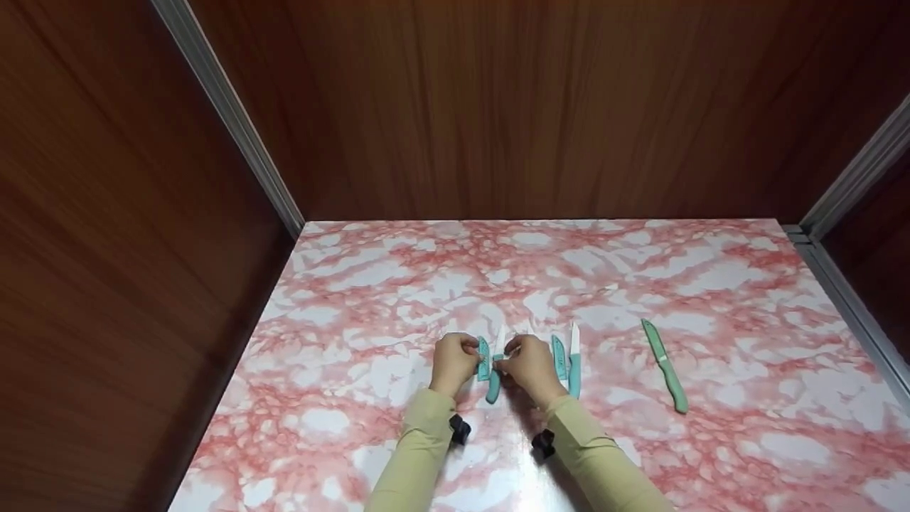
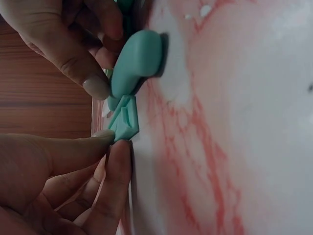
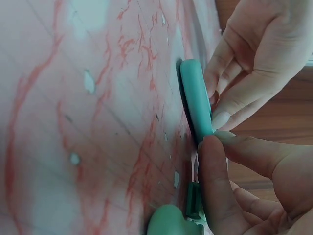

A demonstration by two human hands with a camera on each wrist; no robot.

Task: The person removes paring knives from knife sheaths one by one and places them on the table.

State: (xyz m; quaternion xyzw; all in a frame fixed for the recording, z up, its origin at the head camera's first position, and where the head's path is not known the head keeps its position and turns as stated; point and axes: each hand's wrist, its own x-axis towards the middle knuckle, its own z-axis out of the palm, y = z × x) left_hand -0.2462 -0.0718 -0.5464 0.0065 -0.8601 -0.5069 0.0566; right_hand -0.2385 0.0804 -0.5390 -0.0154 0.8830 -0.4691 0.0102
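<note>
Rising at the back and along the left side, dark wood-grain panels (image 1: 498,107) are seen, edged by grey metal strips (image 1: 234,114). A broad tabletop (image 1: 327,469), patterned in red and white like marble, is enclosed by them. Both forearms are covered by pale yellow sleeves (image 1: 604,455), extended from the near edge. By the left hand (image 1: 455,361), a teal sheath (image 1: 483,355) is pinched between thumb and fingertip, its near end shown at the fingertips in the left wrist view. By the right hand (image 1: 532,363), a teal-handled knife (image 1: 493,387) is gripped between thumb and finger where handle and blade meet; its pale blade is pointed away from the person. Sheath and knife are held side by side near the middle of the table, with a narrow gap seen between them from above. Well to the right, a green knife (image 1: 665,364) is laid at a slant, its handle turned toward the near side. Just beside the right hand, a second teal-handled knife (image 1: 574,370) is laid with its pale blade bared, and a second teal sheath (image 1: 559,355) is placed at its left. At the cuffs, small black devices (image 1: 460,430) are worn.
</note>
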